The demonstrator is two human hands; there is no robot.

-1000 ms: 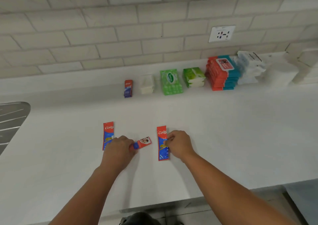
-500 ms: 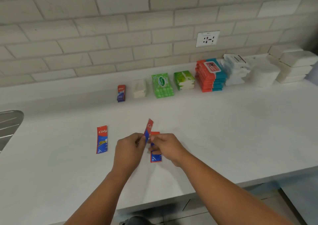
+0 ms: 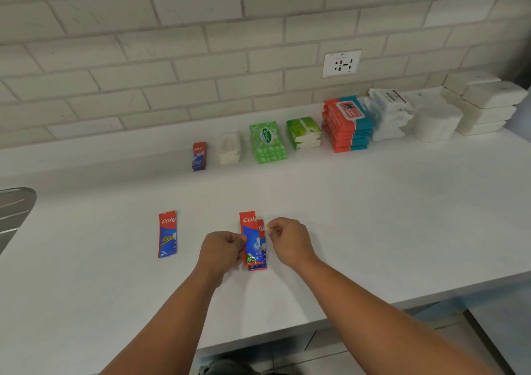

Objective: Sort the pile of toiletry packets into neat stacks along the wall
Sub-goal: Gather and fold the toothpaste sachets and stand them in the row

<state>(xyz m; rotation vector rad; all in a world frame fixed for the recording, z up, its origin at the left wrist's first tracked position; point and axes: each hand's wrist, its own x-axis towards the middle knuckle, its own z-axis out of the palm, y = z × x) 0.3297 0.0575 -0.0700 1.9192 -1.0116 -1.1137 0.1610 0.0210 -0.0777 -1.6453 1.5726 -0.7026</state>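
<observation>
Two red-and-blue toothpaste sachets lie overlapped on the white counter. My left hand pinches the upper sachet at its left edge, over the lower sachet. My right hand hovers with curled fingers just off the pair's right edge and holds nothing I can see. A third sachet lies alone to the left. A small stack of the same sachets stands near the wall.
Along the wall, left to right, stand white packets, green wipes, green tissues, red-teal wipes, white wipes and white boxes. A metal sink drainer is at the left edge.
My left hand picked up a sachet, carried it right and laid it over the one under my right hand. My right hand let go and drew slightly right.
</observation>
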